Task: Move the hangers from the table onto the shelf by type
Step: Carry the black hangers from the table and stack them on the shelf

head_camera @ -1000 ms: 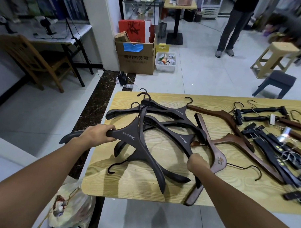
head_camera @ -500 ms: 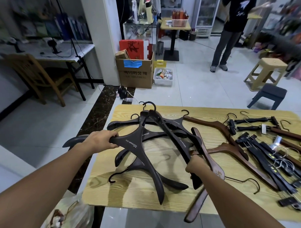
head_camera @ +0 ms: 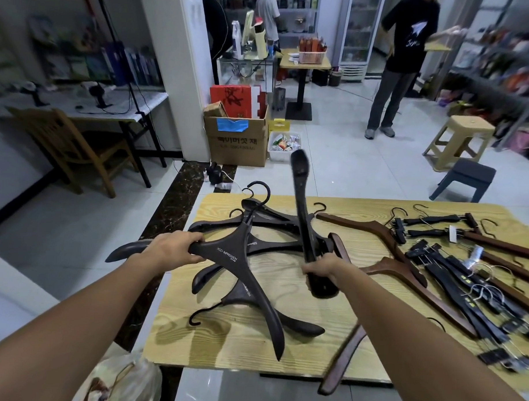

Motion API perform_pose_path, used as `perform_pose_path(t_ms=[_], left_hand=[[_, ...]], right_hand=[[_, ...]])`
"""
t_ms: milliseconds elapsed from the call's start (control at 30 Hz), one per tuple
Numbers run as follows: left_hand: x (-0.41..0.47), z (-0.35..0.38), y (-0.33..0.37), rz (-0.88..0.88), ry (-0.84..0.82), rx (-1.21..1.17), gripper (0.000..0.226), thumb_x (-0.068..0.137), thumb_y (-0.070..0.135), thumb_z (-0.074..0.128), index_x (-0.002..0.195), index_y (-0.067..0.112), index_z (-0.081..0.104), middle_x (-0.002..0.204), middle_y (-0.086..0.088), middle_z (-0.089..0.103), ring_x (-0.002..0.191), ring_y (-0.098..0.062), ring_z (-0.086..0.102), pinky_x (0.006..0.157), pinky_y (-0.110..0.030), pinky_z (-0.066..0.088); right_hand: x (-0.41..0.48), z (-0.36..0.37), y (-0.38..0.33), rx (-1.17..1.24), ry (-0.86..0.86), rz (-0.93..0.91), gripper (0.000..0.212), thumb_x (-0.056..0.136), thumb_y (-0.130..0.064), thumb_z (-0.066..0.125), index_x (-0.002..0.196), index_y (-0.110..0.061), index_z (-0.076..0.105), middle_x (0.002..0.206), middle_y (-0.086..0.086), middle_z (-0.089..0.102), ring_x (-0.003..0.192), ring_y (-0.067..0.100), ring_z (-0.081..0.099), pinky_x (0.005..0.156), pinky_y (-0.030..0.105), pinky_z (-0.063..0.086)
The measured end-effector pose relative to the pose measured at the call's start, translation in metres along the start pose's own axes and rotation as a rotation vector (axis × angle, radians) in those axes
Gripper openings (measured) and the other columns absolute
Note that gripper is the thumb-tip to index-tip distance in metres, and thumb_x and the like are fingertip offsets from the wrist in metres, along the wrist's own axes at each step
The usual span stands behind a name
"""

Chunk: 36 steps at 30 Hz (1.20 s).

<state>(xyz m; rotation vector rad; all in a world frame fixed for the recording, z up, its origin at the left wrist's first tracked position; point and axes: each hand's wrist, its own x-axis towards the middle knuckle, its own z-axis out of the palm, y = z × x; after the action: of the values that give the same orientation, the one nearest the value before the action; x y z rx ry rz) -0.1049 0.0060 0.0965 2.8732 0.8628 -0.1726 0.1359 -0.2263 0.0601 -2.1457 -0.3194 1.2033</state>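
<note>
Pale tiles (head_camera: 348, 173) and perhaps shelving (head_camera: 501, 73) ring the table (head_camera: 362, 208); left hand (head_camera: 174, 251) and right hand (head_camera: 320, 269) fingers (head_camera: 194, 237) clamp dark hangers (head_camera: 225, 256).

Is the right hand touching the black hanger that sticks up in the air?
Touching. The head view shows the right hand gripping the upright black hanger near its lower end, fingers curled round it.

On the table (head_camera: 222, 340), broad hangers (head_camera: 248, 292) lie left, clip hangers (head_camera: 452, 273) seemingly piled right.
</note>
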Motion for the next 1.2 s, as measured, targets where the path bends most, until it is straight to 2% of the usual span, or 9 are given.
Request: perform_pose_path(t_ms=[67,167,233,433,567,700,900,1067,1200], left_hand=[[-0.001,-0.002,0.002,0.0,-0.007,0.002,0.015,0.083,0.045,0.062,0.09,0.038,0.051,0.085,0.015,0.061,0.081,-0.008,0.057,0.063,-0.026,0.036],[-0.003,-0.006,0.005,-0.007,-0.007,0.01,0.016,0.084,0.044,0.063,0.093,0.036,0.052,0.088,0.014,0.061,0.083,-0.009,0.057,0.065,-0.027,0.038],[-0.004,-0.007,0.006,-0.011,-0.004,0.015,0.017,0.084,0.044,0.063,0.095,0.036,0.053,0.089,0.014,0.061,0.084,-0.009,0.057,0.066,-0.027,0.038],[-0.003,-0.013,0.013,0.005,-0.008,0.027,0.017,0.085,0.043,0.063,0.097,0.033,0.055,0.089,0.015,0.059,0.087,-0.01,0.056,0.073,-0.029,0.044],[0.0,-0.016,0.018,0.005,0.001,0.019,0.018,0.084,0.042,0.063,0.097,0.032,0.057,0.092,0.013,0.062,0.089,-0.011,0.057,0.075,-0.03,0.044],[0.003,-0.016,0.021,0.016,-0.006,0.018,0.018,0.085,0.042,0.063,0.098,0.032,0.056,0.094,0.013,0.062,0.089,-0.011,0.057,0.073,-0.029,0.044],[0.009,-0.022,0.027,0.028,0.017,0.042,0.019,0.084,0.042,0.064,0.099,0.032,0.056,0.091,0.014,0.06,0.088,-0.009,0.056,0.072,-0.028,0.041],[0.009,-0.022,0.028,0.029,0.011,0.022,0.018,0.084,0.04,0.065,0.097,0.033,0.055,0.088,0.015,0.059,0.085,-0.008,0.055,0.072,-0.028,0.043],[0.009,-0.022,0.027,0.033,0.012,0.025,0.018,0.083,0.04,0.065,0.096,0.034,0.055,0.089,0.016,0.059,0.085,-0.007,0.055,0.071,-0.026,0.04]], right_hand=[[0.004,-0.01,-0.007,0.188,-0.065,0.059,0.032,0.087,-0.021,0.067,0.105,-0.002,0.048,0.094,0.017,0.063,0.088,0.032,0.066,0.088,0.039,0.053],[0.008,-0.027,-0.019,0.514,-0.223,0.216,0.019,0.089,-0.017,0.061,0.088,-0.005,0.046,0.057,0.006,0.058,0.043,0.016,0.057,0.053,0.021,0.051],[0.01,-0.031,-0.021,0.612,-0.269,0.223,0.014,0.086,-0.009,0.057,0.08,-0.007,0.043,0.051,0.006,0.054,0.037,0.015,0.053,0.039,0.02,0.046],[-0.003,-0.056,-0.027,0.674,-0.276,0.189,0.021,0.09,-0.02,0.06,0.089,-0.004,0.047,0.063,0.007,0.06,0.051,0.013,0.056,0.05,0.019,0.049],[-0.018,-0.085,-0.036,0.73,-0.313,0.259,0.031,0.085,-0.012,0.063,0.105,-0.003,0.041,0.07,0.008,0.055,0.045,0.017,0.057,0.04,0.024,0.052],[-0.031,-0.105,-0.058,0.507,-0.447,0.28,0.034,0.074,-0.005,0.062,0.103,-0.001,0.044,0.06,0.01,0.055,0.042,0.018,0.059,0.041,0.024,0.052],[-0.04,-0.121,-0.082,0.245,-0.564,0.285,0.018,0.083,-0.009,0.059,0.095,0.003,0.054,0.061,0.005,0.054,0.048,0.013,0.058,0.043,0.023,0.052],[-0.043,-0.114,-0.064,0.467,-0.539,0.182,0.009,0.092,-0.011,0.051,0.09,-0.004,0.046,0.059,0.005,0.052,0.044,0.012,0.057,0.042,0.02,0.051],[-0.032,-0.094,-0.045,0.837,-0.305,0.115,0.015,0.093,-0.015,0.05,0.085,-0.008,0.04,0.059,0.004,0.049,0.041,0.012,0.052,0.041,0.02,0.049]])
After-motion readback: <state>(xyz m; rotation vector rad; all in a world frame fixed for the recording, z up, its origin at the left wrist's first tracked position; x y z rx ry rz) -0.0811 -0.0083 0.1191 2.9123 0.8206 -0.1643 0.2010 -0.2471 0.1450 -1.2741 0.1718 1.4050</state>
